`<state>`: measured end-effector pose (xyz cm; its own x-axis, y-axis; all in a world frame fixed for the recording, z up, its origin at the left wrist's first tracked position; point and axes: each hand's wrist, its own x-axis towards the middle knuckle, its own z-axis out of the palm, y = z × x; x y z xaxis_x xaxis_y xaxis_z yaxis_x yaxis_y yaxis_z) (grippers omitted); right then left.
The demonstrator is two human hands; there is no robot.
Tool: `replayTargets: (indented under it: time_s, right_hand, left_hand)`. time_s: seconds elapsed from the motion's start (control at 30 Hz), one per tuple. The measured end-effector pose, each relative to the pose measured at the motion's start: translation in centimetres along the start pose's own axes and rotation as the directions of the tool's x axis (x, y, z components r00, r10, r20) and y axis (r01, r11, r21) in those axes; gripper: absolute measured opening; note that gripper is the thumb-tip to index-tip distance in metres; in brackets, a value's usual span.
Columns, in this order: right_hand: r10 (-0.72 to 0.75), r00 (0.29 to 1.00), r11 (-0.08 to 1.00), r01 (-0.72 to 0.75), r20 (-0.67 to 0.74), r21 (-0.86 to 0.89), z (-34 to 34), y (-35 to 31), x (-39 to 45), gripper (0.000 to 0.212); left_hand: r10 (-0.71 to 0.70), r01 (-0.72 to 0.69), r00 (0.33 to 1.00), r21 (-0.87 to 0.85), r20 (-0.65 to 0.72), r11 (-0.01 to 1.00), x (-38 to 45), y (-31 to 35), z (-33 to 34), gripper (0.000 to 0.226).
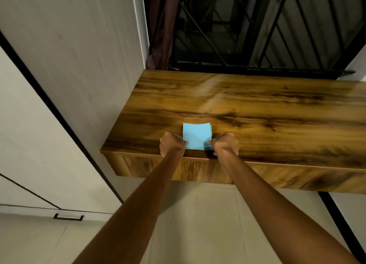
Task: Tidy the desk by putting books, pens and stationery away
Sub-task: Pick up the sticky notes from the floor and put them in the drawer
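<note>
Left to right. One pale cabinet (65, 69) with one black handle (68, 217) low down. One wooden desk (257, 109), drawer fronts below its near edge. Left hand (172, 143): fingers curled, pinching the left edge of one light-blue pad of paper (197, 136), which sits near the desk's front edge. Right hand (225, 143): fingers curled, pinching the pad's right edge. One dark window grille (257, 26) behind the desk, one dark curtain (160, 29) at its left.
</note>
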<state>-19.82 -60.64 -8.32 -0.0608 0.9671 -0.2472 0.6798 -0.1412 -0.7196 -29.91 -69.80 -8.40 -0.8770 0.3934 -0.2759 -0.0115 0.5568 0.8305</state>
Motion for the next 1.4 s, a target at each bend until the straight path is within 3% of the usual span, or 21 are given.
replayTargets:
  time_s: [0.2, 0.3, 0.37, 0.43, 0.53, 0.6, 0.67, 0.73, 0.77, 0.87, 0.97, 1.17, 1.3, 1.4]
  right_hand:
    - [0.02, 1.0, 1.0, -0.02, 0.007, 0.005, -0.2, 0.3, -0.1, 0.04]
    - [0.031, 0.999, 0.999, -0.031, 0.005, 0.037, -0.1, 0.5, 0.0, 0.042]
    - [0.078, 0.997, 0.99, -0.075, -0.014, 0.12, -0.1, 0.6, -0.2, 0.046]
    - [0.13, 0.985, 0.941, -0.085, -0.116, 0.327, -0.4, 0.7, -1.0, 0.044]
    - [0.212, 0.946, 0.682, 0.037, -0.246, 0.73, -1.0, 1.9, -4.0, 0.039]
    - [0.274, 0.946, 0.459, 0.03, -0.173, 0.888, -0.7, 3.9, -6.4, 0.034]
    - [0.327, 0.945, 0.264, -0.077, -0.014, 0.962, 0.5, 6.4, -8.0, 0.032]
    - [0.388, 0.912, 0.149, -0.203, 0.131, 0.968, 2.0, 8.9, -8.2, 0.04]
    - [0.412, 0.893, 0.129, -0.252, 0.179, 0.959, 2.8, 10.1, -7.8, 0.044]
    - [0.358, 0.883, 0.067, -0.348, 0.303, 0.935, 4.0, 11.9, -6.3, 0.071]
    - [0.245, 0.897, 0.02, -0.385, 0.369, 0.923, 4.5, 13.0, -3.8, 0.087]
    - [0.137, 0.92, -0.166, -0.346, 0.369, 0.924, 5.3, 15.0, -1.7, 0.088]
    - [0.064, 0.928, -0.138, -0.355, 0.366, 0.924, 5.4, 15.9, -1.2, 0.113]
    - [0.087, 0.926, -0.102, -0.358, 0.367, 0.928, 5.2, 16.6, -1.8, 0.118]
  left_hand:
    - [0.015, -0.015, 1.0, 0.035, 0.023, 0.999, -0.1, 0.1, -0.4, 0.032]
    - [0.059, -0.059, 0.998, -0.025, 0.024, 0.998, -0.6, -0.2, -0.6, 0.027]
    - [0.113, -0.115, 0.993, -0.122, -0.027, 0.986, -1.3, -0.7, -0.8, 0.026]
    - [0.165, -0.182, 0.982, -0.235, -0.091, 0.955, -2.2, -2.0, -1.2, 0.032]
    - [0.148, -0.212, 0.973, -0.424, -0.179, 0.88, -4.6, -4.7, -1.5, 0.034]
    - [0.003, -0.125, 0.981, -0.627, -0.193, 0.769, -6.4, -6.5, -1.5, 0.026]
    - [-0.253, 0.066, 0.959, -0.772, -0.126, 0.632, -7.0, -7.9, -1.2, 0.038]
    - [-0.423, 0.251, 0.906, -0.839, 0.028, 0.482, -6.7, -9.6, -0.4, 0.072]
    - [-0.439, 0.332, 0.889, -0.841, 0.128, 0.427, -6.2, -10.4, 0.1, 0.092]
    - [-0.25, 0.415, 0.907, -0.819, 0.339, 0.396, -4.3, -12.4, 1.4, 0.136]
    - [-0.132, 0.428, 0.903, -0.826, 0.409, 0.367, -2.3, -13.4, 2.3, 0.132]
    - [-0.173, 0.425, 0.905, -0.853, 0.389, 0.302, -1.2, -14.6, 3.2, 0.104]
    - [-0.201, 0.444, 0.895, -0.845, 0.399, 0.299, -1.1, -14.6, 2.8, 0.083]
    - [-0.21, 0.438, 0.898, -0.838, 0.388, 0.325, -2.0, -15.2, 2.8, 0.096]
